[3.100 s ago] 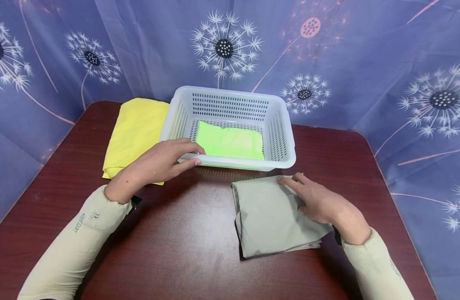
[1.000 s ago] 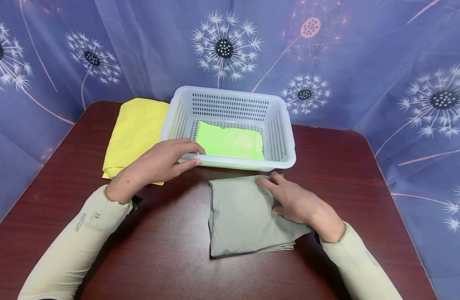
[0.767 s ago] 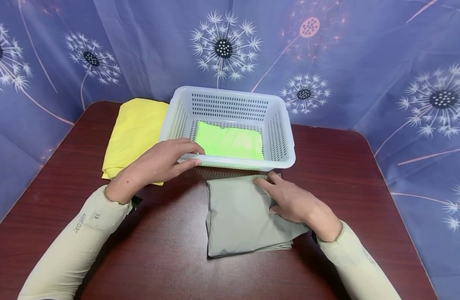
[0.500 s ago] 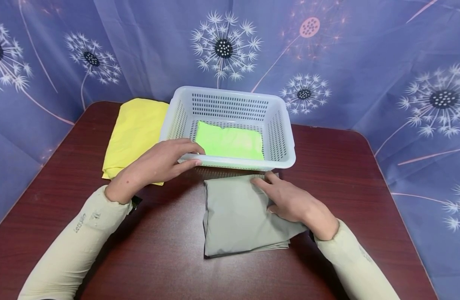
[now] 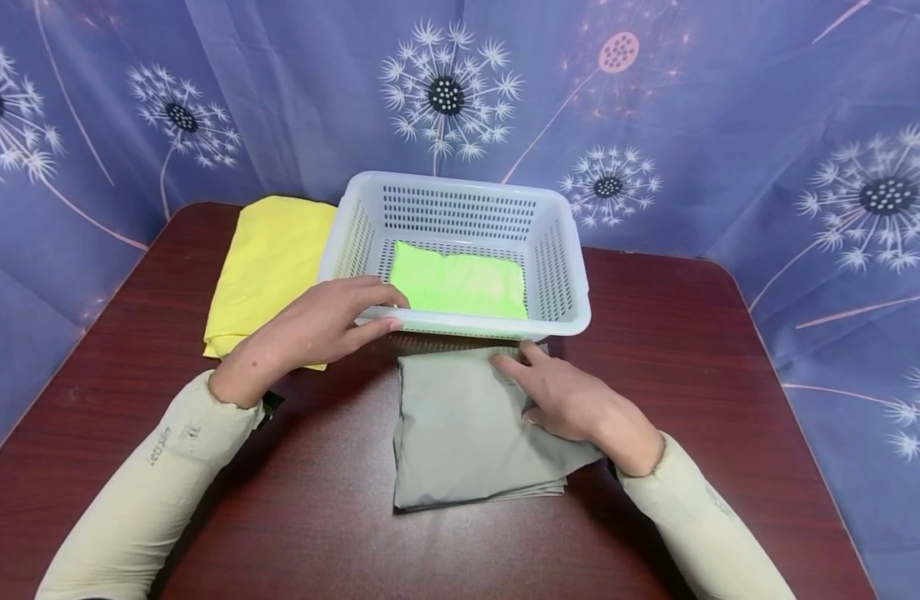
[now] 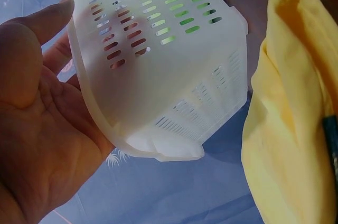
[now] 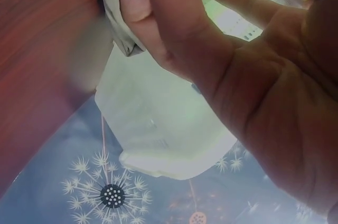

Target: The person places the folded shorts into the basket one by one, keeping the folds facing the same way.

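My left hand (image 5: 328,321) grips the near rim of a white slotted plastic basket (image 5: 460,179), fingers over the inside and thumb outside. In the left wrist view, the basket wall (image 6: 153,76) stands right beside that hand (image 6: 47,113). A bright green folded cloth (image 5: 460,283) lies on the basket floor. In front of the basket, my right hand (image 5: 572,400) holds the right part of a folded grey cloth (image 5: 460,433), with fingers at its far edge. The right wrist view shows the cloth's corner (image 7: 121,28) at the curled fingers of this hand (image 7: 253,86).
A folded yellow cloth (image 5: 272,267) lies left of the basket, partly behind the left hand. Everything rests on a dark red-brown wooden table (image 5: 295,517). A blue curtain (image 5: 295,92) with dandelion prints hangs close behind and beside the table.
The right hand has drawn the grey cloth leftward across the table, to just in front of the basket's middle. The left hand and the basket have stayed put.
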`<state>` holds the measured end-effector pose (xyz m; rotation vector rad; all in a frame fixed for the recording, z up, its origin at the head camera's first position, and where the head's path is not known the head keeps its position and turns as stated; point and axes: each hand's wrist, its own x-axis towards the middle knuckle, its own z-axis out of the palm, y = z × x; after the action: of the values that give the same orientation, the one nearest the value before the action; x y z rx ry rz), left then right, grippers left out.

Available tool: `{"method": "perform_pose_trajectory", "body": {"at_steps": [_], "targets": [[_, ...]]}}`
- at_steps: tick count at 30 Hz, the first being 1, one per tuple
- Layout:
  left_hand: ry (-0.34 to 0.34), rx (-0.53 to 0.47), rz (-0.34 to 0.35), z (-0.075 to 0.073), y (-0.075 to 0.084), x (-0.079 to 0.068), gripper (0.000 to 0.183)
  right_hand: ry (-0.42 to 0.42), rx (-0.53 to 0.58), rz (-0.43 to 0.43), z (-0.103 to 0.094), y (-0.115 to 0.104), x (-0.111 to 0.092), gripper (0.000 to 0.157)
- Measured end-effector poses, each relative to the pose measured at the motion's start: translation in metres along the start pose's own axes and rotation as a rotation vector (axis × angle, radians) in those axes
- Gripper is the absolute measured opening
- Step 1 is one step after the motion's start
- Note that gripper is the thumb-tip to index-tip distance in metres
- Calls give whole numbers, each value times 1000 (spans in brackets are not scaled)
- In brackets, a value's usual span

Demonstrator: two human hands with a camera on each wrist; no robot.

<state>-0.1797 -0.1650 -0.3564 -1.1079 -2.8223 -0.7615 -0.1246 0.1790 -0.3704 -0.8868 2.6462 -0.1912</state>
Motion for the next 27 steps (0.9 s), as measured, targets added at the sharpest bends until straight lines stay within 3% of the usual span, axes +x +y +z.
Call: {"method": "perform_pose_trajectory", "body": {"at_steps": [27], "targets": [[-4, -5, -8, 0, 0, 1, 25, -27, -47, 10, 3, -10, 9, 83]]}}
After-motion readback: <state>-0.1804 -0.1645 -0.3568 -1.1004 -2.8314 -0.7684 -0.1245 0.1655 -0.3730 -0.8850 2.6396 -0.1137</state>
